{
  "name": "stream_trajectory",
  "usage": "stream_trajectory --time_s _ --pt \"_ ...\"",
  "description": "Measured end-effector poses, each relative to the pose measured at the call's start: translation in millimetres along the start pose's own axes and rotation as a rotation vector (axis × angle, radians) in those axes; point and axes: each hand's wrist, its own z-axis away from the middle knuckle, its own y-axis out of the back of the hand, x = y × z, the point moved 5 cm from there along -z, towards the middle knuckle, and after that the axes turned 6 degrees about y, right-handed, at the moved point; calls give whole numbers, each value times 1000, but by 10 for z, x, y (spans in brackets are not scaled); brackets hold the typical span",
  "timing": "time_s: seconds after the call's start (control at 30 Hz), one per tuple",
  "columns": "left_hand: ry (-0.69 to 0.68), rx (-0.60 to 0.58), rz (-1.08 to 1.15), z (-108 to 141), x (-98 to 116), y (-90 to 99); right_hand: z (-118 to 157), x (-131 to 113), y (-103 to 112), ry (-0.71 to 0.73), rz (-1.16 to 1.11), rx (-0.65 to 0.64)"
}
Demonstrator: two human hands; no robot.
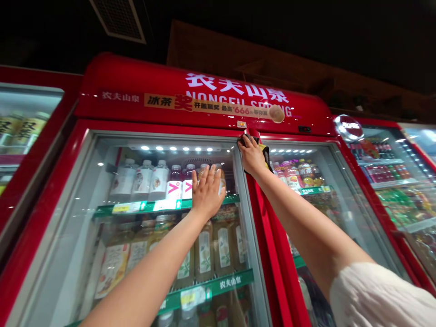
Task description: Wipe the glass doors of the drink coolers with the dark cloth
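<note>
Flat against the glass door (116, 150) of a red drinks fridge (119, 81), my left hand (207, 193) has its fingers stretched out and holds nothing. Higher up and to the right, my right hand (252, 154) presses a dark cloth with a yellow edge (266, 156) onto the top of the door frame, where the two doors meet. Its fingers are bent over the cloth, which is partly hidden beneath the palm. Behind the glass, white-labelled bottles (159, 179) stand on the upper shelf, with tea bottles (204, 252) on the shelf below.
A small lit switch (241, 124) sits just above the right hand on the fridge's header. Another red fridge (41, 81) stands at the left, and a further drinks fridge (384, 154) with a round sign (349, 127) is at the right. A ceiling vent (119, 18) shows overhead.
</note>
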Motion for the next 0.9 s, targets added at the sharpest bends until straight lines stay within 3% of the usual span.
stream_trajectory --time_s 0.2,0.27,0.43,0.5,0.57,0.67,0.77,0.83,0.9 --pt "19 -14 -25 71 -23 59 652 -112 -37 101 24 7" --pt "11 -13 -31 84 -41 65 598 -112 -26 113 34 -4" --pt "-3 0 -46 101 -78 65 -167 -11 43 36 21 -9" --pt "1 -1 -50 110 -78 69 -327 -8 59 29 14 1" --pt "13 -16 -50 119 -72 73 -261 -35 60 33 13 2" --pt "30 -35 -39 129 -66 81 129 -118 58 46 20 -12" --pt "29 -40 -26 121 -83 96 469 -286 40 148 13 -51" --pt "27 -52 -25 101 -118 109 497 -418 2 199 -15 -85" --pt "34 -61 -30 78 -173 135 373 -528 -45 131 -54 -99"
